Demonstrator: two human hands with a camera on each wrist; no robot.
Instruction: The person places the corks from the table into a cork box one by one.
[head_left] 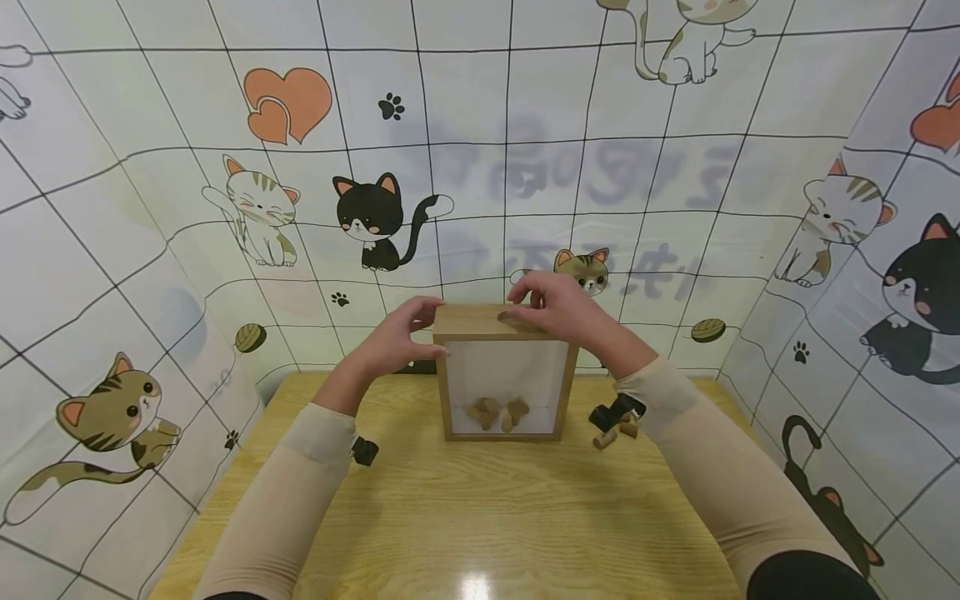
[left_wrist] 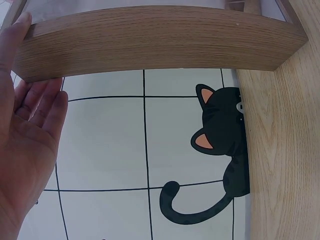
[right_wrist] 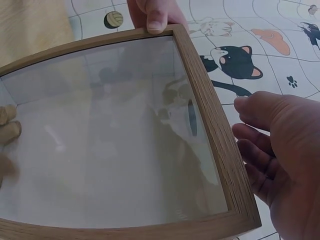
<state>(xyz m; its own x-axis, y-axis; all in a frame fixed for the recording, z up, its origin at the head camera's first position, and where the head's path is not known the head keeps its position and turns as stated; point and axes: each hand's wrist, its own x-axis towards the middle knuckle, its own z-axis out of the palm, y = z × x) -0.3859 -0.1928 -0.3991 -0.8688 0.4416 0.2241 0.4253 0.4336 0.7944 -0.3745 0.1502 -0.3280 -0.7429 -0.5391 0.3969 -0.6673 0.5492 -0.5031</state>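
A shallow wooden box (head_left: 468,322) with a clear front panel (head_left: 498,371) stands upright on the table. Several corks (head_left: 483,412) lie at its bottom behind the panel; one at the left of the right wrist view is blurred. My left hand (head_left: 401,337) holds the box's upper left corner, thumb on the front and fingers behind. Over the top side is my right hand (head_left: 562,310), its fingertips beside the dark round hole (head_left: 503,317). Its fingers are loosely bent, with nothing showing between them in the right wrist view (right_wrist: 295,150).
More loose corks (head_left: 604,439) lie on the wooden table (head_left: 465,508) to the right of the box, partly behind the right wrist camera (head_left: 617,412). A cat-patterned cloth (head_left: 465,183) with a grid rises behind the table and along both sides.
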